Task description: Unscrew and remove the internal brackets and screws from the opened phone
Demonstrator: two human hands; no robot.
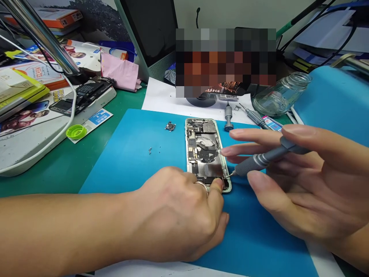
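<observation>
An opened phone (209, 169) with bare inner parts lies on the blue mat (123, 154). My left hand (184, 215), with a ring on one finger, is curled at its lower end and presses a fingertip onto the inner parts there. In my right hand (311, 192) is a grey screwdriver (259, 159), its thin tip meeting the phone's lower right edge. The index finger bends over the driver's rear end; the other fingers stretch toward the phone. A small module (170, 126) and tiny metal pieces (150, 151) lie left of the phone.
Behind the phone are another screwdriver (228, 115), a pen-like grey tool (255, 115) and a tilted glass jar (281, 94). At left, a second opened phone (86, 94) and a green cap (76, 132) lie near a metal lamp post (43, 36). A dark monitor (150, 29) stands behind.
</observation>
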